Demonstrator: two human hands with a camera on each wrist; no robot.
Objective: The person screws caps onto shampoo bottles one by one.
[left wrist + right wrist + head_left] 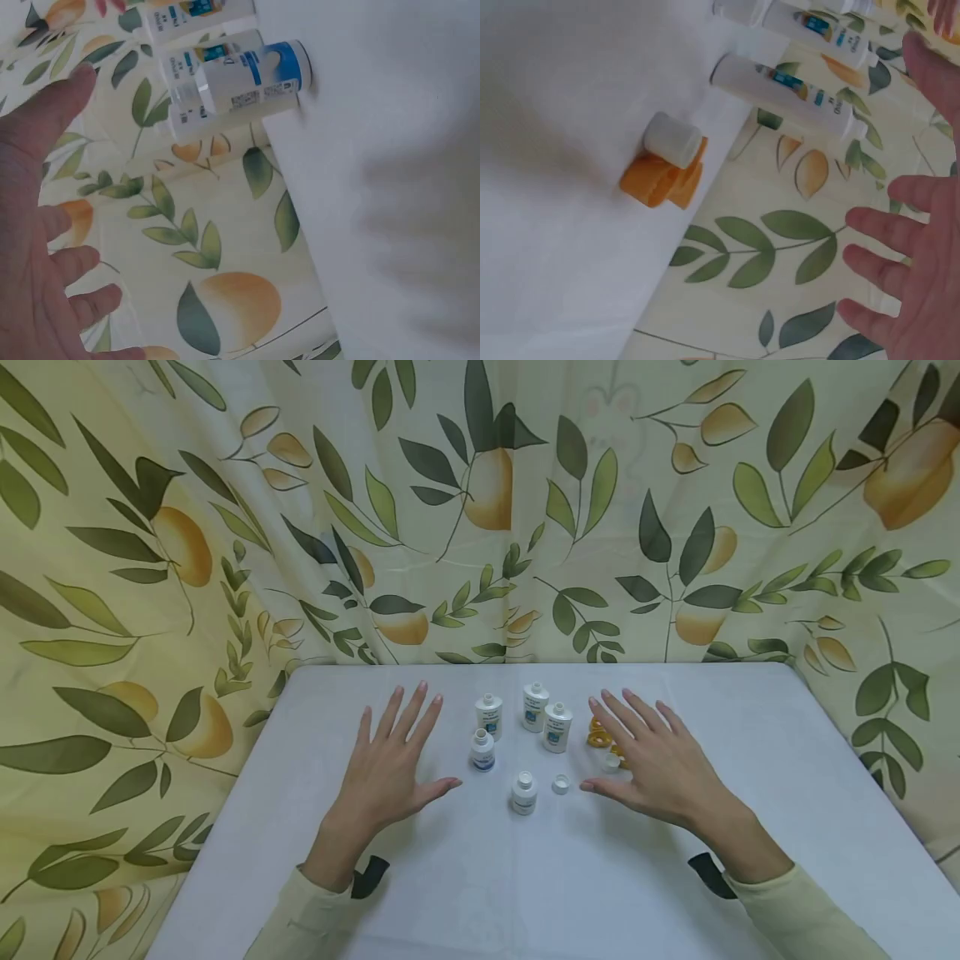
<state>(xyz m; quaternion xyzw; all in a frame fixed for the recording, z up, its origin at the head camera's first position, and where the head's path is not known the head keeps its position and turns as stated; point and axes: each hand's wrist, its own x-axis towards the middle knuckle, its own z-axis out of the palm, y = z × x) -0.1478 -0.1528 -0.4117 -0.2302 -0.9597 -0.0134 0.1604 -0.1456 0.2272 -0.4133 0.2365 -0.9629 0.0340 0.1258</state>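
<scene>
Both hands hover over the white table with fingers spread and nothing held. My left hand [393,768] is left of the bottles, its thumb nearest a small white bottle [483,753] with a blue-banded label. A second small white bottle [523,797] stands nearer the front, between the hands. Behind them stand three taller white bottles [557,731] with printed labels, all upright with bare necks. My right hand [663,768] partly covers some orange caps [598,739] and a white cap [612,763]. Left of its thumb tip lies another white cap [561,785].
A white cloth-like surface covers the table [480,893]. Its far edge meets a curtain [585,527] printed with leaves and fruit, which also hangs along the left side. In the right wrist view a white cap [673,139] sits against orange caps [649,180].
</scene>
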